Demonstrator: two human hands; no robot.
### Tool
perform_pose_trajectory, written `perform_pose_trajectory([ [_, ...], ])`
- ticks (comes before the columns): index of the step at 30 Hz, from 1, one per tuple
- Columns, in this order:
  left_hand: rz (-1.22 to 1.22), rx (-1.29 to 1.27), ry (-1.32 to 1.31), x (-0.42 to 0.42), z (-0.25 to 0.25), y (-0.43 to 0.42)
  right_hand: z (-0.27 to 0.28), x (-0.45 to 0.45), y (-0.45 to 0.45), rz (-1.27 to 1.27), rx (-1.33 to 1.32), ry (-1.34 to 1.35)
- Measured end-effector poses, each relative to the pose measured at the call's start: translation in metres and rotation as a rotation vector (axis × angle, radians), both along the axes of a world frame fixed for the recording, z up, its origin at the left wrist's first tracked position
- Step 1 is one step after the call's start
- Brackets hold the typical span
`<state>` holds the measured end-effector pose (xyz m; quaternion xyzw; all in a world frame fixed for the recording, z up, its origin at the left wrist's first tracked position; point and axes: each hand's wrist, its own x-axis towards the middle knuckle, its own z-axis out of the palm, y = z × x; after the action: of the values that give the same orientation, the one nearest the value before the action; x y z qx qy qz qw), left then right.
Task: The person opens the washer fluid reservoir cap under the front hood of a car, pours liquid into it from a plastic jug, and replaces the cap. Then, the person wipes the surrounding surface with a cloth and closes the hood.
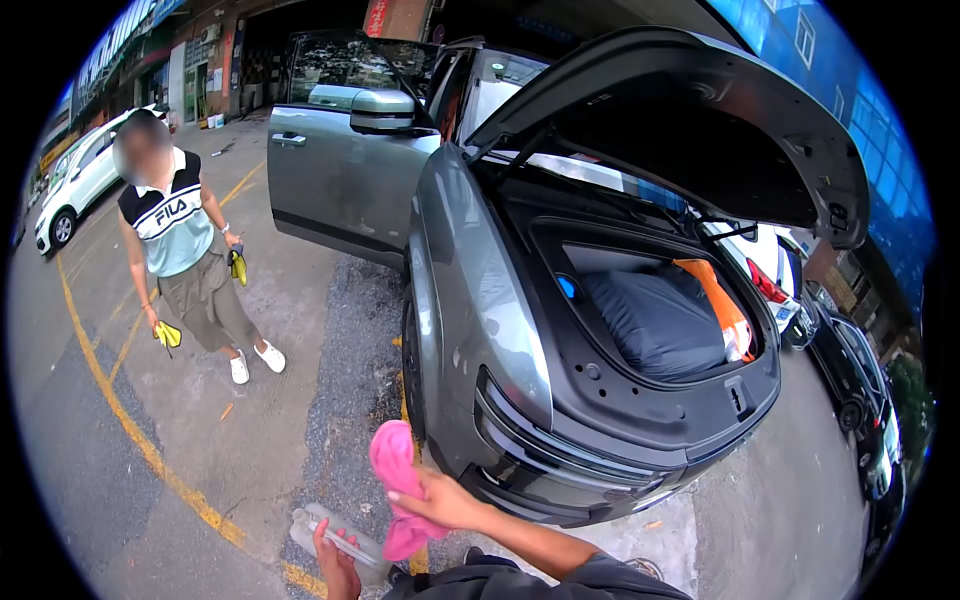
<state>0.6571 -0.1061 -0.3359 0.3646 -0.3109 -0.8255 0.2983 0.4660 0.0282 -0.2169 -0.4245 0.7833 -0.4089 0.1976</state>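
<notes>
Pink cloth (393, 458) bunches in the right hand's grip (440, 500); to its lower left, the left hand (338, 568), wrist cut off, grips a pale object (368, 550), partly hidden, hard to identify.

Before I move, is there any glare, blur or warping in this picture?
Head view: lens warping seems to bow the yellow line; bright glare streaks the car's fender; the raised hood is dark underneath; blur masks the other person's head; black surrounds the round image.
</notes>
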Motion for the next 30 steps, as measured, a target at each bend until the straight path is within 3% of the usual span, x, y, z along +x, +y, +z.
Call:
perform_pose_trajectory([
  [1, -0.006, -0.056, 0.173, -0.007, 0.002, 0.006, 0.007, 0.024, -0.027, 0.158, 0.155, -0.123],
  [2, -0.003, -0.109, 0.339, -0.010, -0.003, 0.011, -0.021, 0.042, -0.048, 0.369, 0.079, -0.121],
  [3, -0.019, -0.116, 0.367, -0.014, -0.040, 0.008, -0.036, 0.056, -0.060, 0.553, 0.009, -0.138],
  [4, 0.137, -0.216, 0.316, -0.020, -0.102, 0.000, -0.022, 0.064, -0.061, 0.685, 0.085, -0.040],
  [5, 0.032, -0.053, 0.342, -0.017, -0.051, -0.001, -0.013, 0.052, -0.057, 0.672, 0.087, -0.018],
  [6, -0.066, 0.115, 0.355, -0.014, 0.006, -0.002, 0.003, 0.036, -0.046, 0.629, 0.087, 0.229],
  [7, -0.076, 0.119, 0.366, -0.013, -0.004, -0.008, 0.024, 0.017, -0.032, 0.582, 0.088, 0.467],
  [9, 0.090, 0.045, 0.236, -0.011, -0.031, -0.022, 0.122, -0.062, 0.005, 0.250, -0.047, 0.768],
  [11, 0.099, 0.136, 0.247, -0.013, 0.032, -0.005, 0.240, -0.139, 0.048, -0.169, -0.059, 1.284],
  [13, 0.244, -0.011, 0.069, -0.016, 0.063, 0.006, 0.369, -0.190, 0.089, -0.486, -0.238, 1.723],
  [14, 0.141, -0.022, 0.045, -0.017, 0.065, 0.010, 0.429, -0.208, 0.110, -0.609, -0.267, 1.929],
  [16, 0.119, -0.056, 0.068, -0.028, 0.023, 0.011, 0.533, -0.239, 0.152, -0.787, -0.254, 2.223],
  [18, 0.109, -0.082, 0.079, -0.053, 0.008, 0.023, 0.607, -0.272, 0.189, -1.117, -0.103, 2.158],
  [21, 0.249, -0.127, -0.076, -0.051, 0.013, 0.041, 0.658, -0.296, 0.214, -1.275, 0.077, 2.113],
  [22, 0.259, -0.176, -0.104, -0.050, 0.015, 0.045, 0.657, -0.299, 0.214, -1.235, 0.042, 2.140],
  [23, 0.264, -0.222, -0.138, -0.048, 0.016, 0.050, 0.649, -0.277, 0.206, -1.148, -0.021, 1.875],
  [24, 0.295, -0.216, -0.175, -0.049, 0.015, 0.053, 0.655, -0.290, 0.211, -1.139, 0.002, 1.867],
  [25, 0.349, -0.231, -0.202, -0.042, 0.009, 0.051, 0.684, -0.320, 0.221, -1.084, 0.101, 2.081],
  [26, 0.397, -0.250, -0.225, -0.041, 0.007, 0.050, 0.672, -0.290, 0.214, -0.984, 0.142, 1.765],
  [29, 0.493, -0.161, -0.141, -0.042, 0.018, 0.050, 0.675, -0.294, 0.209, -0.872, 0.280, 1.767],
  [30, 0.502, -0.136, -0.124, -0.043, 0.013, 0.045, 0.676, -0.302, 0.208, -0.980, 0.309, 1.770],
])
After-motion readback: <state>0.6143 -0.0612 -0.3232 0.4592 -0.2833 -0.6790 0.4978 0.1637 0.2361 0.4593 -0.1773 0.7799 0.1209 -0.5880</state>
